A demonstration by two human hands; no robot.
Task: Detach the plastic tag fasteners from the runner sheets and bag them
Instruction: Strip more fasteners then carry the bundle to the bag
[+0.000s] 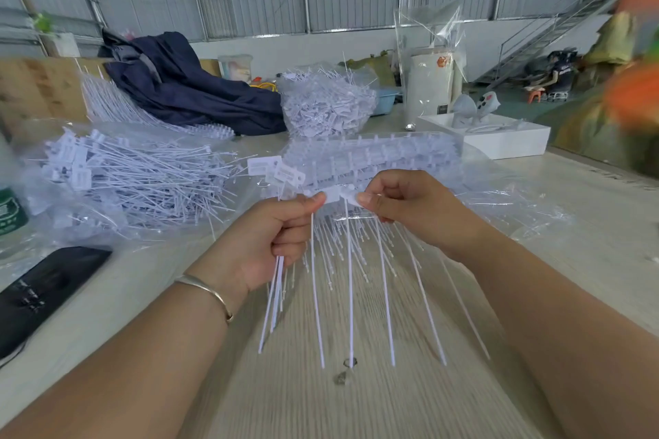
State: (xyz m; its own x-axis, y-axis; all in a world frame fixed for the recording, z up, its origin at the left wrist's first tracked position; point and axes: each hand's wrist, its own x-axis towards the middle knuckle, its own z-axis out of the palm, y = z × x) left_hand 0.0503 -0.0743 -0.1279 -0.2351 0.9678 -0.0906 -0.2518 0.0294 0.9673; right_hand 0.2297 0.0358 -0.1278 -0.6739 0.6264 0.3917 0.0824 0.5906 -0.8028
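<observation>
A stack of white runner sheets (374, 160) lies on clear plastic in the middle of the table, its long thin tails fanning toward me. My left hand (281, 239) grips a small bundle of detached tag fasteners (276, 296), their flat heads sticking up above the fist. Its thumb also pinches one end of a white tag head (338, 197) on the front sheet. My right hand (406, 207) pinches the other end of that same tag head between thumb and forefinger.
A heap of loose fasteners (135, 182) lies on plastic at left, and a filled clear bag (328, 107) stands behind. A black phone (46, 292) lies at the left edge, a green bottle (10, 210) beside it, a white box (499, 135) at right, dark cloth (185, 89) behind.
</observation>
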